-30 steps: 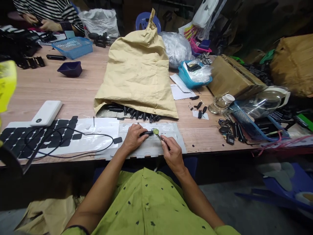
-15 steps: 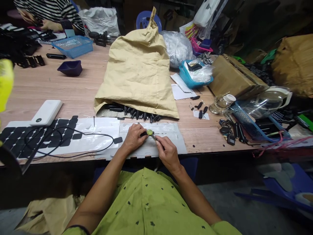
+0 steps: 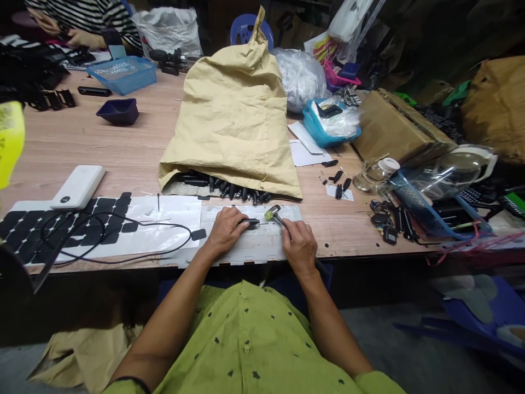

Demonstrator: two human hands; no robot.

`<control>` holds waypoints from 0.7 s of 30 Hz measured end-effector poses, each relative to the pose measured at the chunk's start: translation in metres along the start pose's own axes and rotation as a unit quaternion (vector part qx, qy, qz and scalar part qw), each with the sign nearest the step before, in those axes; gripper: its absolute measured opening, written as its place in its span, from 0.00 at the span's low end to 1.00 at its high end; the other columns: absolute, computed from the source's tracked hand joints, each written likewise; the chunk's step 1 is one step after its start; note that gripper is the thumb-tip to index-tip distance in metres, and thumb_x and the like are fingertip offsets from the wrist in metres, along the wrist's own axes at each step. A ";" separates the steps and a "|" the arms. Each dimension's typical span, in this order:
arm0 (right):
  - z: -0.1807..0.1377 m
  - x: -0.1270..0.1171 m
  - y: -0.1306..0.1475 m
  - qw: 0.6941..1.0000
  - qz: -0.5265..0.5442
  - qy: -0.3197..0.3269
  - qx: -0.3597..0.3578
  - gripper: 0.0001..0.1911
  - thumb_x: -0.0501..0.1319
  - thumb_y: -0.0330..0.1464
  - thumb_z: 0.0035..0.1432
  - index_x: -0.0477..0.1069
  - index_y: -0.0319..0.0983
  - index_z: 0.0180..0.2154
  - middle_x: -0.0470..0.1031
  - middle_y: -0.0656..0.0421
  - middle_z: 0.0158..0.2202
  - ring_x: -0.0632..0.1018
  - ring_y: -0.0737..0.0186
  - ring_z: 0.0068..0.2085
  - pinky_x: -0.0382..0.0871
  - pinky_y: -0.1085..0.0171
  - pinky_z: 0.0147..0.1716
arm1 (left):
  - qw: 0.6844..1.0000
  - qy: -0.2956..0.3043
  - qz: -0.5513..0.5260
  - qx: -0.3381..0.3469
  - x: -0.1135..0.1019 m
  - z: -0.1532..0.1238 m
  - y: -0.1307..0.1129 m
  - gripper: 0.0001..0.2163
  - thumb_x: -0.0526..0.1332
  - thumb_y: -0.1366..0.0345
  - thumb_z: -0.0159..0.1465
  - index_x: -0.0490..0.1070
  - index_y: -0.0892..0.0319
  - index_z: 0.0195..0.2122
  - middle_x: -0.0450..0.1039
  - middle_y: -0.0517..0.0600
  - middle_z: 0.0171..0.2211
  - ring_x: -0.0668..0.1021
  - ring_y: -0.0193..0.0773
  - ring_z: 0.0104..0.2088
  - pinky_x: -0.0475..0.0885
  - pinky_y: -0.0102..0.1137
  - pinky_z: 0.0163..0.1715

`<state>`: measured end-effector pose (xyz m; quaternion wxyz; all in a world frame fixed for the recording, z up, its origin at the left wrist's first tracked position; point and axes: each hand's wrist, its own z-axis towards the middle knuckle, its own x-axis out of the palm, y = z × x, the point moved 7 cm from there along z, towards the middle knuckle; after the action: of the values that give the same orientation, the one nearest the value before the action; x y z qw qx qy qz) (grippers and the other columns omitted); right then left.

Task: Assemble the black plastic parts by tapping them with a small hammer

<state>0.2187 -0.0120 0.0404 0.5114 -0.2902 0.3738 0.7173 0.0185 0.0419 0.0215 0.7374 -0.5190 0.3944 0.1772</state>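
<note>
My left hand point(image 3: 226, 227) is closed on a small black handle-like part point(image 3: 250, 222), pressing it flat on a white plastic sheet point(image 3: 262, 241) at the table's front edge. My right hand point(image 3: 298, 243) grips a small hammer point(image 3: 273, 213) with a yellow-green head, which hovers just right of the part's tip. Behind both hands a tan paper sack point(image 3: 233, 115) lies on the table with several similar black parts point(image 3: 223, 189) spilling from its open mouth.
A sheet of black pads point(image 3: 61, 230) with a black cable and a white power bank point(image 3: 77, 186) lie to the left. Blue baskets, a cardboard box point(image 3: 389, 128), a glass jar point(image 3: 373, 172) and loose black parts crowd the right. Another person in a striped top works at the far left corner.
The hammer head rested on the black part's tip before; now my right hand has drawn it up and to the right, away from the part. My left hand stays put.
</note>
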 end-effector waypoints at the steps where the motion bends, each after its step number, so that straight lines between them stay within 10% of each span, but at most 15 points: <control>1: -0.001 0.002 0.000 1.000 -0.016 0.002 -0.004 0.14 0.55 0.31 0.67 0.78 0.41 0.46 0.73 0.54 0.34 0.70 0.57 0.35 0.65 0.60 0.37 | 1.000 0.001 -0.001 0.000 0.000 -0.001 0.000 0.12 0.55 0.60 0.71 0.78 0.54 0.44 0.72 0.51 0.38 0.70 0.45 0.41 0.66 0.41 0.45; 14: -0.001 0.005 0.010 0.998 -0.067 0.004 -0.009 0.12 0.55 0.30 0.66 0.76 0.41 0.45 0.72 0.55 0.33 0.68 0.56 0.36 0.60 0.60 0.35 | 1.000 0.024 -0.010 0.006 -0.004 -0.006 -0.002 0.13 0.55 0.58 0.71 0.78 0.55 0.45 0.73 0.52 0.39 0.70 0.45 0.43 0.66 0.41 0.47; 21: 0.000 0.004 0.015 0.997 -0.070 -0.007 -0.024 0.12 0.56 0.28 0.66 0.76 0.40 0.45 0.72 0.55 0.33 0.68 0.57 0.36 0.60 0.60 0.36 | 0.980 0.127 -0.010 0.154 0.015 -0.059 -0.045 0.08 0.64 0.57 0.66 0.80 0.49 0.43 0.72 0.53 0.55 0.68 0.52 0.59 0.61 0.47 0.60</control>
<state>0.2034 -0.0133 0.0407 0.5558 -0.3227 0.3322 0.6904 0.0343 -0.0315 0.0291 0.7539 -0.4218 0.5022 0.0391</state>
